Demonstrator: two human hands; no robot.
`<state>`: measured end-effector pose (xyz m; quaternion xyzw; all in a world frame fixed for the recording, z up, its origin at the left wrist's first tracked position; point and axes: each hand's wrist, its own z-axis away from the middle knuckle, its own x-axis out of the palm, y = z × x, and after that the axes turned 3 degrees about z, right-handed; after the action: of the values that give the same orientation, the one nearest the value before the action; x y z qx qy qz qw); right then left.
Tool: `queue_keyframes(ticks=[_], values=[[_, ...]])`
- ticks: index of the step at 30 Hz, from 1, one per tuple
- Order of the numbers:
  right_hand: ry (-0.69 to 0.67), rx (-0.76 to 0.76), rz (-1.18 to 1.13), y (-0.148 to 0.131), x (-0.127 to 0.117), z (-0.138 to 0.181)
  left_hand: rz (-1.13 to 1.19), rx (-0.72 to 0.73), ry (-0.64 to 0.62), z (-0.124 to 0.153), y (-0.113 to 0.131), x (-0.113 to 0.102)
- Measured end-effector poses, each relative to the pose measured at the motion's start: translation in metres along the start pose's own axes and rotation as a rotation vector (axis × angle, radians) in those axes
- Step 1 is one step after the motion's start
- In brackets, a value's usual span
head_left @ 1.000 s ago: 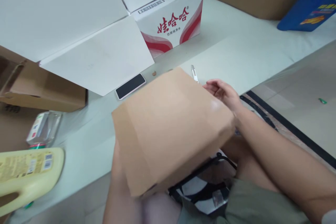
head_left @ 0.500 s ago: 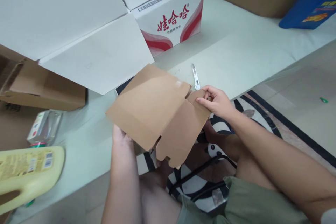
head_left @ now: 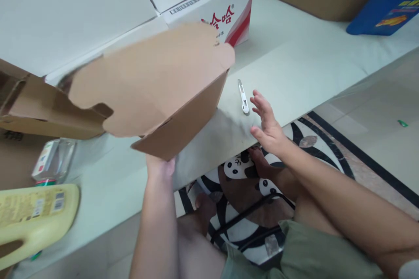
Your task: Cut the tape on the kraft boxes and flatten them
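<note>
A brown cardboard box [head_left: 157,83] with a notched flap is tilted up over the table, blurred along its edges. My left hand [head_left: 160,168] holds it from below at its near edge; most of the fingers are hidden behind the cardboard. My right hand [head_left: 266,122] is in the air over the table's front edge, fingers apart, touching nothing. Just left of those fingertips a white utility knife [head_left: 243,97] lies on the table.
White cartons [head_left: 72,13] and a red-and-white printed carton [head_left: 240,22] stand behind. To the left are a brown carton [head_left: 59,113], a clear bottle [head_left: 60,159] and a yellow jug [head_left: 39,222]. A blue container [head_left: 382,13] stands at the far right of the pale table [head_left: 304,61].
The cardboard box has swung up and left, its notched flap now at the top. My right hand has let go and opened. My left hand still holds the box.
</note>
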<state>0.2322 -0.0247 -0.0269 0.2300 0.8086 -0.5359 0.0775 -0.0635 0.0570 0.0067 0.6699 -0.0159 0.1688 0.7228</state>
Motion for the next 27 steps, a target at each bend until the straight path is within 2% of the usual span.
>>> queue_keyframes(ticks=[3,9,13,18,20,24,25,27], values=[[-0.015,-0.031,0.079,-0.004,0.004,0.001,0.026,-0.024,0.023,0.008,-0.003,0.013],[-0.066,-0.076,0.249,-0.005,0.01,0.001,-0.038,-0.241,-0.247,0.031,-0.016,0.012],[-0.132,-0.039,0.318,-0.003,0.014,0.001,0.037,-0.327,-0.311,0.038,-0.012,0.014],[-0.113,0.093,0.282,0.002,0.017,0.0,0.228,-0.39,-0.324,0.031,0.001,0.013],[-0.099,0.143,0.232,0.004,0.017,-0.002,0.215,-0.405,-0.283,0.024,0.003,0.008],[0.112,0.322,-0.055,0.001,0.015,-0.005,0.232,-0.367,-0.149,0.015,0.003,0.001],[0.12,0.378,-0.182,-0.003,0.016,-0.005,0.25,-0.365,-0.142,0.016,0.002,0.002],[0.034,0.464,-0.444,-0.014,0.021,-0.002,0.261,-0.37,-0.163,0.022,-0.001,0.008]])
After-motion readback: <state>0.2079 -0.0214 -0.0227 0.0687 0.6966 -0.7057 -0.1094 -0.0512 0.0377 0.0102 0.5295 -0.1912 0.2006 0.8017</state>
